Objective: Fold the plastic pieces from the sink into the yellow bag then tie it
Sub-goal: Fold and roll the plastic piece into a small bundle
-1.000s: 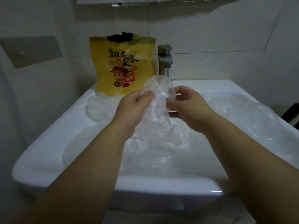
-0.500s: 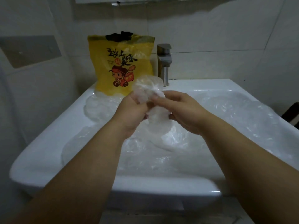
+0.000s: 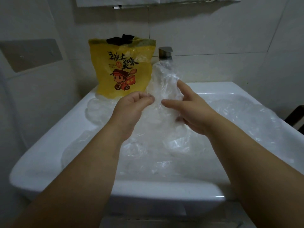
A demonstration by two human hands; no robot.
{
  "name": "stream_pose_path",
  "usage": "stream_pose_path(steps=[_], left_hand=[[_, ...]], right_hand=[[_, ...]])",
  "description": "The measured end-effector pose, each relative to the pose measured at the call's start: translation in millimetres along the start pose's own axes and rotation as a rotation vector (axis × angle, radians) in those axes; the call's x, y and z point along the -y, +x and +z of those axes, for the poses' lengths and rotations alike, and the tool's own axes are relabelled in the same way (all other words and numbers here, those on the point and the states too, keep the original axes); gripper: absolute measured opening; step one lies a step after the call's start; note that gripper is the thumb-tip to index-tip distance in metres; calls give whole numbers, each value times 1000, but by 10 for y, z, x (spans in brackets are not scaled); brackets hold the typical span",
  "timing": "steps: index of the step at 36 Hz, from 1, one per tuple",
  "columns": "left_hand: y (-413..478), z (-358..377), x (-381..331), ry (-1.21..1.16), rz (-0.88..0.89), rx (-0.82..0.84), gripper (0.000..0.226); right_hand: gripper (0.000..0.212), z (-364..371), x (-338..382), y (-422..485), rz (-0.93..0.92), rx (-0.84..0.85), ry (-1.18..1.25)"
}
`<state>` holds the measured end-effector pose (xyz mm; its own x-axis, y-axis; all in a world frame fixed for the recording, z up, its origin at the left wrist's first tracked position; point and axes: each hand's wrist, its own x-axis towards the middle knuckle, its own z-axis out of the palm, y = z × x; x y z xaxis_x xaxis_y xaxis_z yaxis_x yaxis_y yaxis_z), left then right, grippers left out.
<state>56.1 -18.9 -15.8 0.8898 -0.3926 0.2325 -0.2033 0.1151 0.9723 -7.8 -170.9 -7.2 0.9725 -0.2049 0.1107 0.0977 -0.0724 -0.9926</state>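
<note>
So the plastic piece point(image 3: 164, 79) in play is held up over the middle of the sink point(image 3: 164, 191). It stands roughly upright, with its long axis running from between the hands up toward the faucet point(image 3: 165, 53) at the upper centre of the frame. The left hand point(image 3: 133, 106) has its fingers curled in and looks to be pinching the piece's left edge. The right hand point(image 3: 192, 111) has thumb and forefinger spread straight with the piece lying against the palm, but the lower fingers are behind the film, so I honestly can't tell whether they're gripping. The yellow bag point(image 3: 121, 69) stands at the back left of the sink, up and to the left of the piece and almost directly behind the left hand, so that hand is the nearer one. Its mouth faces up, with something black point(image 3: 121, 41) poking out of the top (a handle or a tie, can't say). My read is the piece isn't folded small enough yet: it needs another fold across that long axis, then a short lift up and left over the bag's rim. As for containers, the sink is heaped with loose clear plastic point(image 3: 148, 153), so most of the job looks undone. The bag stands puffed out and pale crinkles show through its upper right, so I'd guess a few pieces are in there.
</note>
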Motion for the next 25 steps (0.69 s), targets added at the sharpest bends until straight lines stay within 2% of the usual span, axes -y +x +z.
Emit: stream_pose_path(steps=[5,9,12,15,17,19,22,25], left_hand=[[-14,16,-74,-177,-6,-26,11],[-34,-10,-80,-127,-97,82,1],[-31,-37,-52,-71,-161,150,11],[17,-72,-24,-42,-140,-13,13],[81,-114,-22,-146,-98,-136,13],[103,-136,-65,-298,-85,-224,13],[90,-147,-94,-320,-95,-238,24],[49,-137,-53,-201,-150,-262,26]], right_hand=[[87,-33,-36,43,-10,-107,3],[97,-74,-49,68,-10,-156,46],[96,-78,-42,60,-11,-166,47],[77,-114,-40,57,-11,-196,60],[62,-142,-55,75,-14,-210,40],[60,-137,-62,80,-15,-201,-13],[60,-108,-39,59,-16,-171,-19],[45,-100,1,33,-32,-136,78]])
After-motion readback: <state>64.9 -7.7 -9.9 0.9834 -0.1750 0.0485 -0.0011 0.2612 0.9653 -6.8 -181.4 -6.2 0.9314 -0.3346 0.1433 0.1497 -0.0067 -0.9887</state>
